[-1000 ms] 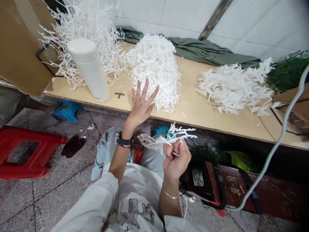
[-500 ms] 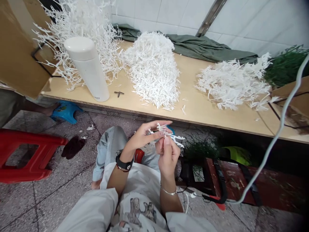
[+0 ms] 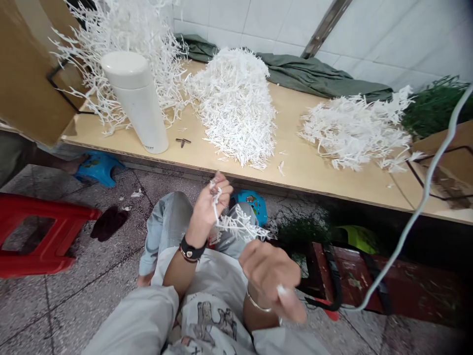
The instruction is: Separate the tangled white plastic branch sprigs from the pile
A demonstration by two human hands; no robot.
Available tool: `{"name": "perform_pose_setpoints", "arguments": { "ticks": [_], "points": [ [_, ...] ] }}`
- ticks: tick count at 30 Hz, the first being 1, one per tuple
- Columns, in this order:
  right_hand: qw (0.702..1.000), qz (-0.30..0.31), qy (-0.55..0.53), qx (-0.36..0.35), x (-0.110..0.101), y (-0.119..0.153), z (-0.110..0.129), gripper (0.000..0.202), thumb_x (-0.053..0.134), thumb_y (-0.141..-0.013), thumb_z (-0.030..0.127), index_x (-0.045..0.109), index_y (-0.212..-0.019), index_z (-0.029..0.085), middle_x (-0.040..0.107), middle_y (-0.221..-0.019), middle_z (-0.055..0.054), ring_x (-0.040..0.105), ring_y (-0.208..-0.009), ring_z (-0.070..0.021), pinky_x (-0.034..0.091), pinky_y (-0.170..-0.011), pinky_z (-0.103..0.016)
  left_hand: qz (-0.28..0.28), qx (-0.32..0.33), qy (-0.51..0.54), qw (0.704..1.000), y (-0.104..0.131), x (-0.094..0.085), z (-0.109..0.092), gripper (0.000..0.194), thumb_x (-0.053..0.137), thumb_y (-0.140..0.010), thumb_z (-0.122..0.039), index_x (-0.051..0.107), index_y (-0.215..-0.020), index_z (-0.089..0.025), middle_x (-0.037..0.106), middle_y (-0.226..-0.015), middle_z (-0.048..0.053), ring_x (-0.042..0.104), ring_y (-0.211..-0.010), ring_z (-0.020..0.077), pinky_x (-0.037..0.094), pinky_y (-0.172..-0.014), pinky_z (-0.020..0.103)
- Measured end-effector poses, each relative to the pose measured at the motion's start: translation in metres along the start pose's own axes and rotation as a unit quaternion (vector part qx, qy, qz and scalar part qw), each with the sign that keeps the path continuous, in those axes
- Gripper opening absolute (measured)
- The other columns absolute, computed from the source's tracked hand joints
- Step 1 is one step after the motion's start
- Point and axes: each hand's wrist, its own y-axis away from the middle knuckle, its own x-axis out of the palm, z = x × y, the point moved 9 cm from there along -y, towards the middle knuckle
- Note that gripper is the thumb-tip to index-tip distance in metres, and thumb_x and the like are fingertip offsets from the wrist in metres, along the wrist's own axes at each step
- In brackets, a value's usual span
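Observation:
Over my lap, my left hand (image 3: 212, 204) is closed on a thin white branched strand (image 3: 216, 206), which looks like a plastic stem. The strand runs down toward a cluster of white branched pieces (image 3: 240, 224) between my hands; whether they are one piece I cannot tell. My right hand (image 3: 271, 271) is a loose fist to the lower right, smeared by motion, its knuckles close to the cluster's end. What it holds, if anything, is hidden. Nearest on the table is a dense pile of short white branched pieces (image 3: 236, 108).
On the table (image 3: 288, 118) stand a white bottle (image 3: 138, 108), a tall heap of white branches (image 3: 121, 29) and a looser white pile (image 3: 354, 130). Green sprigs (image 3: 432, 106) lie at right. A grey cable (image 3: 424, 197) hangs across. Stools (image 3: 40, 231) stand at left.
My hands, which were together at the white strands, have moved apart. The left has shifted left and slightly up, the right down and toward me. The white cluster now shows between them.

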Motion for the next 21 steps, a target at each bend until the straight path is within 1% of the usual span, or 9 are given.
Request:
{"name": "perform_pose_setpoints", "arguments": {
  "ticks": [2,5,9,11,13,14,17,19,21],
  "points": [
    [0.999,-0.021,0.021,-0.034,-0.002,-0.006,0.020,0.040,0.030,-0.090,0.031,0.025,-0.051,0.022,0.015,-0.035,0.010,0.010,-0.027,-0.0051,0.017,-0.033,-0.021,-0.007,0.035,0.033,0.999,-0.002,-0.003,-0.017,0.040,0.028,-0.098,-0.019,0.044,-0.062,-0.016,0.025,-0.049,-0.006,0.028,-0.040,0.0048,0.028,-0.038,0.012],
    [0.973,-0.160,0.136,-0.091,-0.029,-0.016,0.039,0.043,0.038,-0.089,0.034,0.028,-0.050,0.020,0.015,-0.037,0.008,0.009,-0.030,-0.0049,0.012,-0.036,-0.023,0.021,0.056,0.016,0.998,0.005,0.004,-0.026,0.038,0.033,-0.098,-0.028,0.052,-0.069,-0.015,0.029,-0.052,-0.005,0.033,-0.044,0.0056,0.033,-0.043,0.016],
    [0.860,-0.310,0.332,-0.234,-0.074,-0.047,0.051,0.037,0.049,-0.085,0.033,0.036,-0.053,0.020,0.027,-0.046,0.006,0.018,-0.040,-0.0061,0.022,-0.045,-0.024,0.054,0.052,0.005,0.997,0.017,0.018,-0.021,0.044,0.027,-0.098,-0.035,0.061,-0.081,-0.013,0.042,-0.059,-0.001,0.040,-0.050,0.0055,0.037,-0.047,0.016],
    [0.804,-0.257,0.497,-0.199,-0.089,-0.089,0.028,0.032,0.042,-0.089,0.033,0.051,-0.060,0.022,0.044,-0.054,0.002,0.040,-0.052,-0.0108,0.040,-0.062,-0.032,0.052,0.055,-0.006,0.997,0.020,0.019,-0.021,0.045,0.027,-0.098,-0.036,0.065,-0.089,-0.013,0.050,-0.067,0.001,0.045,-0.053,0.0059,0.040,-0.050,0.017],
    [0.770,-0.115,0.626,-0.047,-0.107,-0.133,-0.024,0.018,0.058,-0.079,0.039,0.061,-0.078,0.021,0.061,-0.082,-0.005,0.055,-0.088,-0.0222,0.040,-0.088,-0.048,0.043,0.068,-0.025,0.996,0.023,0.019,-0.025,0.043,0.029,-0.097,-0.037,0.066,-0.097,-0.015,0.058,-0.075,0.004,0.050,-0.060,0.0076,0.043,-0.053,0.019],
    [0.762,-0.093,0.641,0.014,-0.120,-0.142,-0.043,0.024,0.064,-0.075,0.041,0.062,-0.086,0.020,0.062,-0.097,-0.009,0.053,-0.103,-0.0273,0.035,-0.095,-0.053,0.039,0.078,-0.035,0.996,0.024,0.019,-0.027,0.043,0.029,-0.097,-0.037,0.067,-0.099,-0.016,0.061,-0.080,0.005,0.053,-0.064,0.0087,0.045,-0.055,0.020],
    [0.786,-0.102,0.607,0.052,-0.125,-0.137,-0.057,0.031,0.061,-0.078,0.041,0.060,-0.099,0.018,0.057,-0.119,-0.014,0.047,-0.120,-0.0282,0.032,-0.102,-0.053,0.044,0.114,-0.071,0.990,0.025,0.022,-0.035,0.044,0.028,-0.097,-0.037,0.066,-0.108,-0.019,0.068,-0.098,0.007,0.060,-0.079,0.0113,0.050,-0.065,0.022],
    [0.835,-0.137,0.533,0.017,-0.107,-0.116,-0.045,0.021,0.049,-0.088,0.036,0.060,-0.093,0.019,0.063,-0.103,-0.009,0.056,-0.104,-0.0198,0.042,-0.094,-0.041,0.065,0.140,-0.106,0.982,0.025,0.027,-0.039,0.047,0.024,-0.098,-0.036,0.065,-0.114,-0.021,0.066,-0.115,0.006,0.061,-0.094,0.0121,0.051,-0.076,0.023],
    [0.896,-0.091,0.432,0.051,-0.077,-0.093,-0.047,0.024,0.045,-0.091,0.035,0.059,-0.079,0.019,0.062,-0.076,-0.002,0.059,-0.076,-0.0131,0.047,-0.075,-0.031,0.092,0.166,-0.143,0.971,0.026,0.034,-0.041,0.049,0.020,-0.099,-0.036,0.064,-0.117,-0.023,0.059,-0.131,0.001,0.055,-0.117,0.0127,0.048,-0.090,0.023]
  ]
}}
